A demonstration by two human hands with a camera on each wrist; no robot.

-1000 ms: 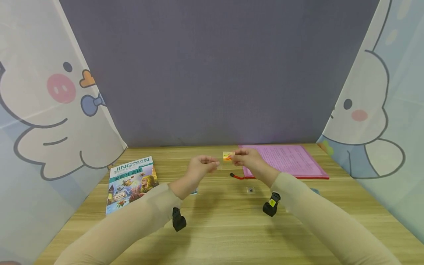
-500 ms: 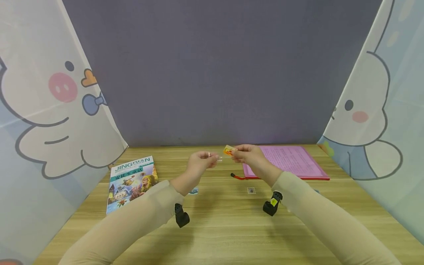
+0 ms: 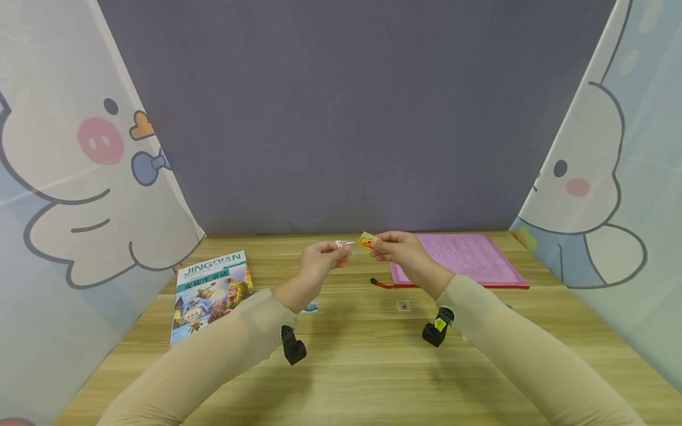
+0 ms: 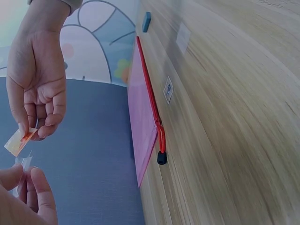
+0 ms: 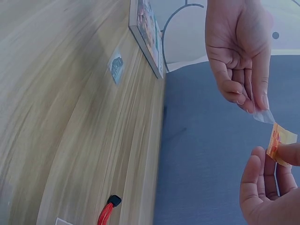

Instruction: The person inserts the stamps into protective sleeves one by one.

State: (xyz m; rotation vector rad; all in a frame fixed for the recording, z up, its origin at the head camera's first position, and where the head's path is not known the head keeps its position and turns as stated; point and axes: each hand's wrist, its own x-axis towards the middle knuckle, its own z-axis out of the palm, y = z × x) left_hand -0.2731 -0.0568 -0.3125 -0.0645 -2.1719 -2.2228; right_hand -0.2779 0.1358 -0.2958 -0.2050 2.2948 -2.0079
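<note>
Above the table my left hand (image 3: 318, 263) pinches a small clear plastic sleeve (image 3: 344, 243) between thumb and fingers. Facing it, my right hand (image 3: 404, 251) pinches a small yellow and orange stamp-like paper (image 3: 367, 241), held at a tilt. In the right wrist view the edge of the clear sleeve (image 5: 264, 116) is very close to a corner of the orange paper (image 5: 275, 138); whether they touch I cannot tell. The left wrist view shows the paper (image 4: 19, 142) just above the sleeve (image 4: 24, 163). My fingers hide part of both.
A colourful magazine (image 3: 213, 296) lies at the left. Back right is a pink document pouch (image 3: 469, 260) with a red zip and pull cord (image 3: 382, 284). A small stamp-like square (image 3: 404, 306), a bluish picture piece (image 5: 116, 65), a clear rectangle (image 4: 183, 37) and a blue block (image 4: 146, 21) also lie there.
The paper in my right hand has turned from level to tilted. The clear sleeve in my left hand has tipped upward, and both hands have risen slightly.
</note>
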